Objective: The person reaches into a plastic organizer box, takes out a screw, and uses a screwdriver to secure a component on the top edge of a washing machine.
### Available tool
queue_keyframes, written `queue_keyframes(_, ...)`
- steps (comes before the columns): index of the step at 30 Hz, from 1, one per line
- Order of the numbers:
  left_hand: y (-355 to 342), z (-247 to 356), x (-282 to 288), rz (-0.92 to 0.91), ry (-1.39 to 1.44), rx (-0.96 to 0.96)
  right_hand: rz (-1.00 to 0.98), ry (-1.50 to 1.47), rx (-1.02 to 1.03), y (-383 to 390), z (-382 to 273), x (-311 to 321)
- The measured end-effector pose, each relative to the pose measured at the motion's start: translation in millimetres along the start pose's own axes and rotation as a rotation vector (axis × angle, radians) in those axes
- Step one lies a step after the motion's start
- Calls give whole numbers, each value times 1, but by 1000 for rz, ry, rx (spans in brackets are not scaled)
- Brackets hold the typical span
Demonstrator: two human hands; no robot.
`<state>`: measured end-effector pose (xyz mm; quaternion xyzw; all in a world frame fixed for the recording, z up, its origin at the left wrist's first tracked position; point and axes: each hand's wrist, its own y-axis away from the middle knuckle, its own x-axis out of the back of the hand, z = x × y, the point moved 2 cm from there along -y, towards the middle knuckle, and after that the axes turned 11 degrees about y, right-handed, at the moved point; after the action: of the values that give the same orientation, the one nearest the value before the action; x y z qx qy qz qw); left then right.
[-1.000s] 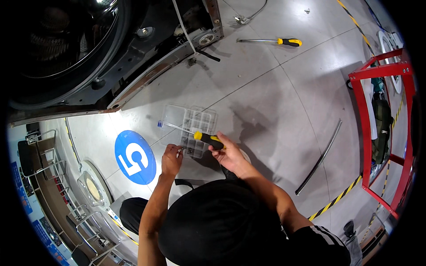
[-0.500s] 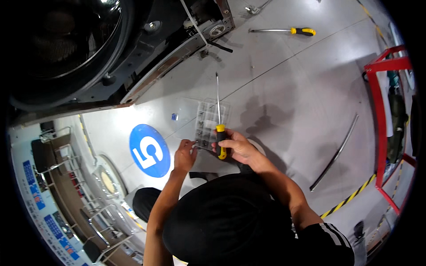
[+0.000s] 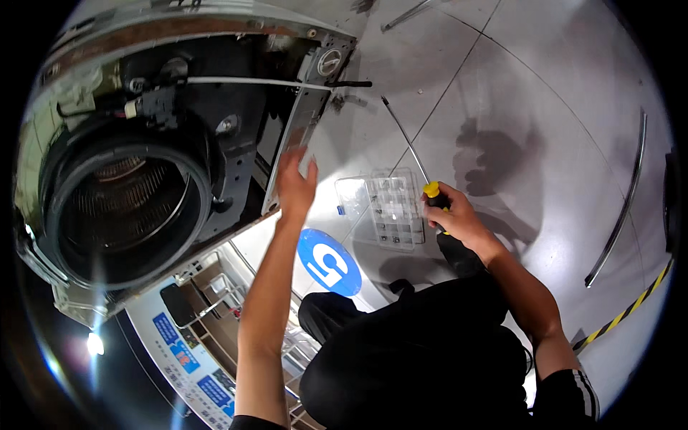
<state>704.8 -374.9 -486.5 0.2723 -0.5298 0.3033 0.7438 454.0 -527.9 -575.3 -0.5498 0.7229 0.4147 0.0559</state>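
My left hand point(image 3: 295, 183) is raised beside the right-hand edge of a washing machine point(image 3: 233, 161), fingers and thumb apart, with nothing visible in it. Whether its fingertips touch the frame I cannot tell. In my right hand point(image 3: 459, 218) is a screwdriver point(image 3: 408, 142) with a yellow and black handle, its long shaft slanting up and left toward the machine. Just left of that hand, on the floor, lies a clear compartment box point(image 3: 414, 215) with its lid folded open. Small dark parts sit in some compartments.
A white strap point(image 3: 251, 81) with a dark end point(image 3: 351, 84) crosses the machine's open front, near the round drum opening point(image 3: 122, 215). On the floor are a blue round sticker point(image 3: 315, 251), a curved metal strip point(image 3: 622, 208) at right and another rod point(image 3: 405, 16) at the top.
My left hand has left the compartment box and moved up and left to the machine's edge, its fingers spreading. My right hand keeps the screwdriver. The view has swung left toward the machine.
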Motion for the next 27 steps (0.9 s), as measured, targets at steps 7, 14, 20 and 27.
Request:
queue_keyframes(7, -105, 8, -8, 185, 148, 182, 40, 13, 29, 7, 11, 1)
queue_keyframes(14, -138, 1, -37, 188, 584, 421, 160, -33, 46, 9, 18, 8)
queue_keyframes(20, -147, 1, -26, 44, 508, 473, 242, -76, 17, 4, 17, 6)
queue_keyframes(27, -139, 15, -22, 139, 253, 324, 194, -77, 19, 0, 29, 9)
